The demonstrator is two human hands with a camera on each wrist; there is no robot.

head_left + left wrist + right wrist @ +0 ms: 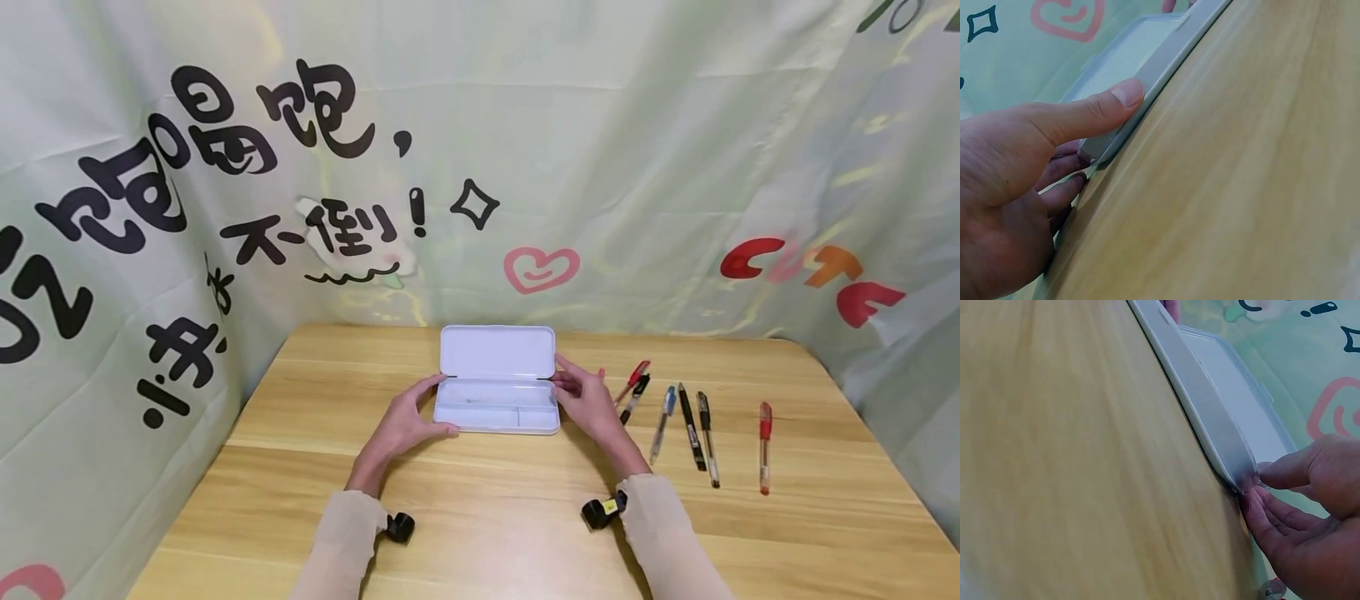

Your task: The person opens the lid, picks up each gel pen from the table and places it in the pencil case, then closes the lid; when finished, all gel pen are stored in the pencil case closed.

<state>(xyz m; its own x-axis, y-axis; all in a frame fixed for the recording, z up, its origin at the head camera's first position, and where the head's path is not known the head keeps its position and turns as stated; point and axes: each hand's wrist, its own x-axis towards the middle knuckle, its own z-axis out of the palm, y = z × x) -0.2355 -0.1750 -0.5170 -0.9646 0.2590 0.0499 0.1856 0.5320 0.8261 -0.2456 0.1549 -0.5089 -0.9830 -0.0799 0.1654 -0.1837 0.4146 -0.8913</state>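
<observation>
A pale lavender pencil case [476, 420] lies on the wooden table with its lid [497, 351] raised toward the back. Its inside has a long compartment and a divided front row; no pens show in it. My left hand [405, 421] grips the case's left end, the thumb [1129, 94] on the front wall and the other fingers around the end and behind. At the opposite end, my right hand [591, 406] pinches the side wall between its thumb [1285, 472] and fingers. Part of each hand's fingers is hidden by the case.
To the right of the case lie several pens: a red-capped one [636, 372] beside a black one, a blue one [663, 423], two more black ones [691, 429], and a lone red-capped pen [765, 450]. A printed cloth [637, 183] hangs behind the table [480, 517].
</observation>
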